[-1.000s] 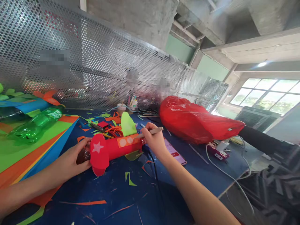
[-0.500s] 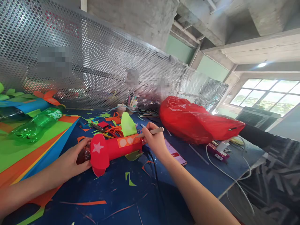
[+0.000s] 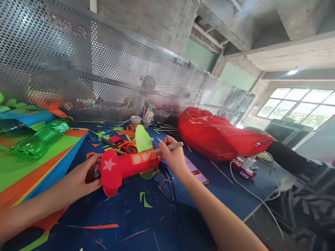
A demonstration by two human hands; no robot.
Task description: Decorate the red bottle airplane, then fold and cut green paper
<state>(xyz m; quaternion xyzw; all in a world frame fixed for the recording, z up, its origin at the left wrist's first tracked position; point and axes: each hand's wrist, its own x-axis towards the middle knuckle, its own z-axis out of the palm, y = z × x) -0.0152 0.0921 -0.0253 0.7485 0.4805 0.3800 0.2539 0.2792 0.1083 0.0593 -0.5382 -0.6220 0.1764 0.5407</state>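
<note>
Bottle [image 3: 128, 168] sits between left hand's [image 3: 80, 177] thumb and fingers.

A red-wrapped bottle [image 3: 131, 168] with a pale star [image 3: 109, 164] lies sideways, a slanted beige marker [image 3: 176, 145] at its dotted orange strip [image 3: 141, 157].

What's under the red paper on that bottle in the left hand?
A shiny, dark bottle end pokes out of the red paper, held in the left hand. The paper covers the bottle's middle, so what lies under there can't be seen.
</note>
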